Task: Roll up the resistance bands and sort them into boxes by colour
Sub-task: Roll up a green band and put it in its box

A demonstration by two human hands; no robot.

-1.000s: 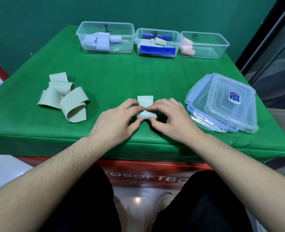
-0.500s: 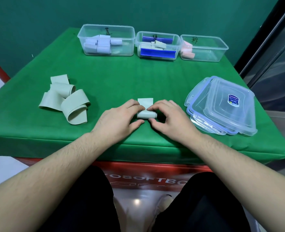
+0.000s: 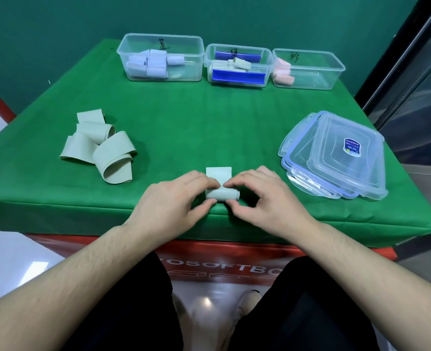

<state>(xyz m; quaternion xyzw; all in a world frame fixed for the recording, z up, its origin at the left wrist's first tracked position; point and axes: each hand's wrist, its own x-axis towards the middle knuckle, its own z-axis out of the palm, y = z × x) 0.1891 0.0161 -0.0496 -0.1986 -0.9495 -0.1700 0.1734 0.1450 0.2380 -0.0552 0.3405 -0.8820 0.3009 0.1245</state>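
Note:
A pale green resistance band lies near the table's front edge, mostly rolled, with a short flat tail pointing away from me. My left hand pinches the roll's left end and my right hand pinches its right end. Loose pale green bands lie in a heap at the left. At the back stand three clear boxes: the left box holds pale blue rolls, the middle box holds pale green rolls and blue strips, the right box holds pink rolls.
A stack of clear lids with blue seals lies at the right of the green table. A green wall stands behind the boxes. The table's front edge runs just under my hands.
The flat tail of the band has grown shorter as both hands turned the roll away from me. The view has shifted slightly.

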